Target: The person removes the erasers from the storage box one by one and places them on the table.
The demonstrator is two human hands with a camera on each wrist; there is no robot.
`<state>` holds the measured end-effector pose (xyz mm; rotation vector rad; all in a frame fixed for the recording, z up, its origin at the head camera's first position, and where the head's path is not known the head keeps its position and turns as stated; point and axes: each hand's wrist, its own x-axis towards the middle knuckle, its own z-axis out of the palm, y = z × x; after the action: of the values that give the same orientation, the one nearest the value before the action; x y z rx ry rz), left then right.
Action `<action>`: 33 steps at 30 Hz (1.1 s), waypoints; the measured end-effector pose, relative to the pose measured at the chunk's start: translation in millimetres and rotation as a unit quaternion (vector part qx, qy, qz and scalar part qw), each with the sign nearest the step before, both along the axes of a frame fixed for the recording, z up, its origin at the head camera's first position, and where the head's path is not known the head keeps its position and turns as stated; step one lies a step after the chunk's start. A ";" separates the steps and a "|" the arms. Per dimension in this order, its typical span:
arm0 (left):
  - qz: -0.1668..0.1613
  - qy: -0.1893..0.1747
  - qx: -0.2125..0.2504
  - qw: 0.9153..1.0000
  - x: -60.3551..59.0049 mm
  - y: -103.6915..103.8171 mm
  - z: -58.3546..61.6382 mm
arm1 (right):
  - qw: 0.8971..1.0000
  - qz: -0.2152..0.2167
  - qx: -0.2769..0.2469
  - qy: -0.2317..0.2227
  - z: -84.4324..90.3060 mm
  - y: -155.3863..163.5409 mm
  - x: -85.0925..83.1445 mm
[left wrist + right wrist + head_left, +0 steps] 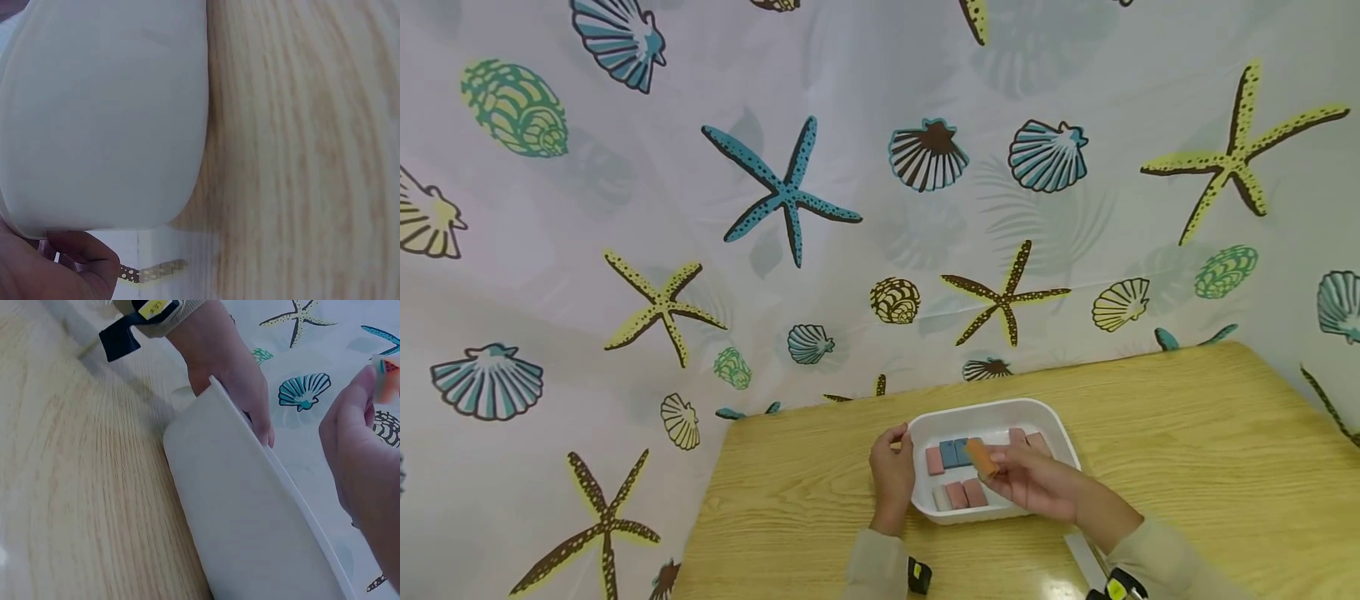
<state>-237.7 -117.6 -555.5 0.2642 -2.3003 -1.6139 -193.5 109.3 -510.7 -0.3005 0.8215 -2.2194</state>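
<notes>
A white tray (1052, 423) stands on the wooden table (1187, 433) and holds several small pink, blue and white blocks (955, 495). My left hand (891, 471) grips the tray's left rim, its fingers (250, 394) curled over the edge; the tray's outer wall (106, 119) fills the left wrist view with my left fingertip (75, 262) below it. My right hand (1033, 479) hovers over the tray and pinches an orange block (981, 457), which also shows as the orange block (387, 378) at its fingertips.
A seashell and starfish cloth (775, 192) hangs behind the table and drapes round its far and left edges. Bare wood (1210, 500) lies right of the tray and in front of it. Wrist-worn devices (919, 575) sit on both sleeves.
</notes>
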 end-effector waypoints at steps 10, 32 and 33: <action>0.003 -0.006 -0.005 1.000 -1.7 0.3 -0.1 | 0.986 0.068 -0.150 -0.001 10.3 4.1 18.9; 0.006 -0.002 -0.009 1.000 -2.4 1.8 0.5 | 0.996 0.044 -0.008 0.079 17.8 39.2 53.5; 0.007 -0.001 -0.010 1.000 -2.2 1.9 0.6 | 0.997 0.043 0.001 0.071 15.5 42.3 55.4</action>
<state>-239.9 -115.6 -554.9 0.2770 -2.3104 -1.5836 -138.1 151.6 -495.2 -0.4876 0.8696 -2.1361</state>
